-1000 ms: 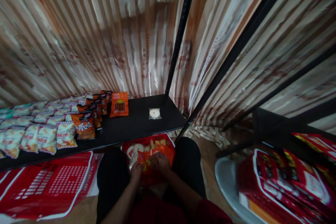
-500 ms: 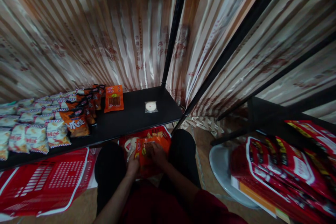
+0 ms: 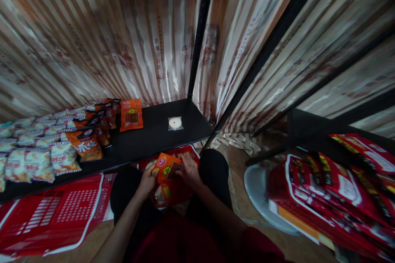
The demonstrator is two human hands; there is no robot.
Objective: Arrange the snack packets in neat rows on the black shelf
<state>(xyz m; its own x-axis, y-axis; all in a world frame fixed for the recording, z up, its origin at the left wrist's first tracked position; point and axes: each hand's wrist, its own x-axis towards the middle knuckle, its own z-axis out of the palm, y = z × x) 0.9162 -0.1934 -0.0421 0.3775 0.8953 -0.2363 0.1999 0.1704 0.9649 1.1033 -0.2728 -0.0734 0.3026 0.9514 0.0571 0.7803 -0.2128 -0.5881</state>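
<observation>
Between my knees I hold an orange snack packet [image 3: 165,167], tilted, above a red shopping basket [image 3: 195,153]. My left hand [image 3: 147,181] pinches its left edge, thumb on the front. My right hand [image 3: 190,172] grips the right side, its fingers over part of the printed front. Other packets lie in the basket, mostly hidden by my hands and the orange packet. On the black shelf [image 3: 157,131] ahead, a similar orange packet [image 3: 131,117] lies towards the back. Right of it lies a round white item in a clear wrapper [image 3: 175,123].
Rows of pale snack bags [image 3: 38,164] and orange-black bags [image 3: 84,144] cover the shelf's left part. Another red basket [image 3: 58,213] sits below left. At right, a basket of red packets [image 3: 324,189] stands by a grey stool [image 3: 257,195]. Black posts [image 3: 202,28] rise before the curtain.
The orange packet has been lifted and tilted up from the basket, with both hands rising alongside. The view has shifted slightly; the shelf goods stay put.
</observation>
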